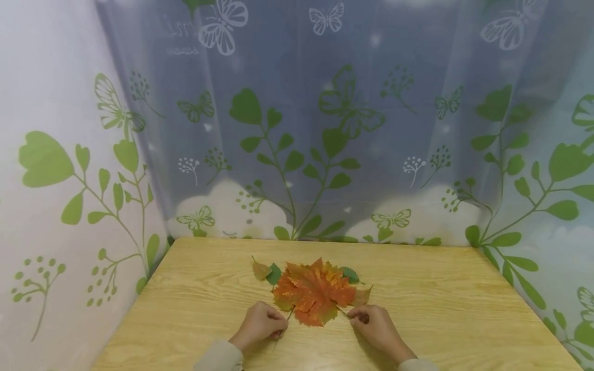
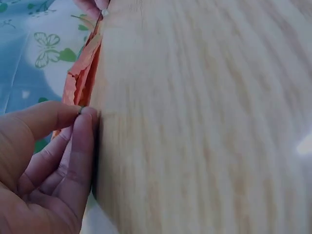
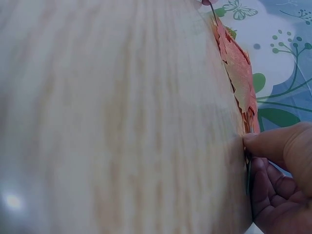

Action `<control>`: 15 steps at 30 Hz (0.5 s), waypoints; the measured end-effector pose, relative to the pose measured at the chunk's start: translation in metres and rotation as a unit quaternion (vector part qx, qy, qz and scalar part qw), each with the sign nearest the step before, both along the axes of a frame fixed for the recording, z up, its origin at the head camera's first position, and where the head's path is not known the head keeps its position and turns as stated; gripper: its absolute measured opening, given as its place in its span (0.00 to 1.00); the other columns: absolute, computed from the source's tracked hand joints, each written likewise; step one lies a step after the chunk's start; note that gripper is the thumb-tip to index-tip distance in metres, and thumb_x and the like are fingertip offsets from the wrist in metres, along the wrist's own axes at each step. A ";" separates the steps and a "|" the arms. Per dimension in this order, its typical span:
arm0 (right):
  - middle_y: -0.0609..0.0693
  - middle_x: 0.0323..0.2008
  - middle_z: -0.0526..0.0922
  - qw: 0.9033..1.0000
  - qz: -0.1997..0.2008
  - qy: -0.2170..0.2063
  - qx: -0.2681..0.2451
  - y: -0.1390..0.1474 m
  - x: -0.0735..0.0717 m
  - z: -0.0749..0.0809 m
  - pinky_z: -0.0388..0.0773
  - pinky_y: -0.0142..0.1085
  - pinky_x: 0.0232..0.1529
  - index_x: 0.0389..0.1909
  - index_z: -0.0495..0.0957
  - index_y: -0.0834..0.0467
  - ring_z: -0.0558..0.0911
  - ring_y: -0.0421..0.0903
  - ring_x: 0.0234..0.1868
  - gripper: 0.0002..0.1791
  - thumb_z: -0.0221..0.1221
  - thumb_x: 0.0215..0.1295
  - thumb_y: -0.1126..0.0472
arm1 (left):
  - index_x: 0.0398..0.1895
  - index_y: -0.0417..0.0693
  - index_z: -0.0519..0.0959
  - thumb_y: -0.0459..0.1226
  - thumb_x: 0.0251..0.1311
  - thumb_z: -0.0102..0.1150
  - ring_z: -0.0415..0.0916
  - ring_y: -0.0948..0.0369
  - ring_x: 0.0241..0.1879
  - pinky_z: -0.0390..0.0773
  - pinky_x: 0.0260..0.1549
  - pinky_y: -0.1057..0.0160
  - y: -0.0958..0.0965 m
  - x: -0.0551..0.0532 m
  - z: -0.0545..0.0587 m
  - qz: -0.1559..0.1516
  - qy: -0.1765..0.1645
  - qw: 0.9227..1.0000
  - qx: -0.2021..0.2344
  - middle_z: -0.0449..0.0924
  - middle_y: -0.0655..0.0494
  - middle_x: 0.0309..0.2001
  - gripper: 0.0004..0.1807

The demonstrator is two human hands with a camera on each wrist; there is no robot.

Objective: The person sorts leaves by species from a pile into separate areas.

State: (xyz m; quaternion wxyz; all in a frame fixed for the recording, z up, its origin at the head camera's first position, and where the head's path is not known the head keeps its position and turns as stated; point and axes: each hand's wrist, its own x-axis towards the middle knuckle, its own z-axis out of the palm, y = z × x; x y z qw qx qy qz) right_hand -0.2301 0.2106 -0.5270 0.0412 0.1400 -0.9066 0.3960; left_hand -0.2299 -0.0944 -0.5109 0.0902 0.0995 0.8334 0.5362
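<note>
A layered pile of orange and red maple leaves lies on the wooden table, with jagged edges overlapping. My left hand pinches a thin dark leaf stem at the pile's lower left, between thumb and forefinger. On the opposite side my right hand pinches another stem sticking out at the lower right. In the left wrist view the leaves rise just beyond the pinching fingertips. The right wrist view shows the orange leaves beyond the thumb, close to the tabletop.
Small green leaves and a brownish leaf lie at the pile's upper left. Another green leaf shows at its upper right, and a brownish one below that. Printed curtains surround the wooden table at the back and sides.
</note>
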 end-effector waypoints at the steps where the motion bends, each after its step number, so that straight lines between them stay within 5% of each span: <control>1: 0.47 0.30 0.85 1.000 0.000 0.000 0.000 0.000 0.000 0.000 0.74 0.27 0.27 0.33 0.85 0.58 0.75 0.32 0.26 0.04 0.65 0.56 0.69 | 0.24 0.38 0.86 0.30 0.51 0.66 0.76 0.67 0.16 0.79 0.18 0.69 0.000 0.000 -0.001 -0.001 -0.006 1.000 0.005 0.84 0.53 0.20 0.03; 15: 0.44 0.24 0.81 0.999 -0.018 -0.027 0.000 -0.003 0.000 0.005 0.73 0.27 0.26 0.29 0.83 0.62 0.74 0.35 0.25 0.02 0.66 0.55 0.67 | 0.32 0.33 0.85 0.31 0.52 0.68 0.81 0.63 0.24 0.83 0.25 0.64 -0.006 -0.005 -0.013 -0.011 -0.079 0.994 0.077 0.85 0.49 0.28 0.07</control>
